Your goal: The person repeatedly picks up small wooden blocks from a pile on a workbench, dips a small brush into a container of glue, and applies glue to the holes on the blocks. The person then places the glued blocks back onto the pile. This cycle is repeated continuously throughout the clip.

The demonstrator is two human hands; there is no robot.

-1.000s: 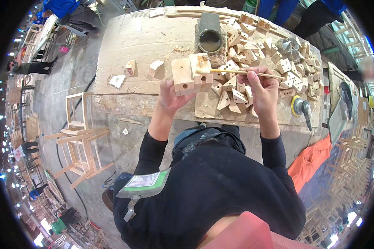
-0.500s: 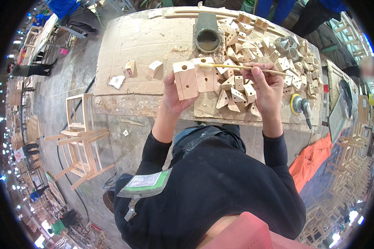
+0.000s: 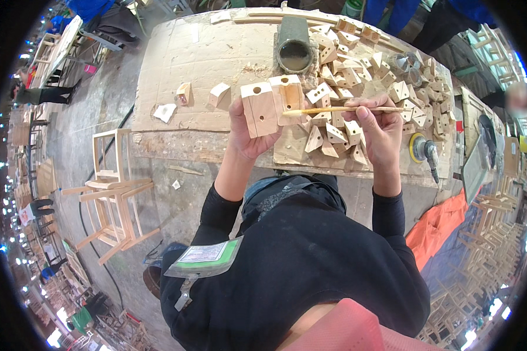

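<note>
My left hand is closed around two pale wooden corner blocks, held upright side by side above the table's near edge. The nearer wooden block has a hole in its top and another in its front face. On the other wooden block, the front has a yellowish, wet-looking patch. Pinched in my right hand is a thin brush with a pale tip. It lies nearly level, the tip against the lower front of that yellowish block, near its hole.
Past the blocks lies a dark pipe-like pot with greyish stuff inside. Many drilled blocks are heaped to the right, near a sander. Two loose blocks rest on the cardboard. A wooden chair frame stands left.
The brush tip has moved from the top of the right-hand block down its front face. That face now shows a yellowish wet patch. Both blocks have tilted and shifted slightly away.
</note>
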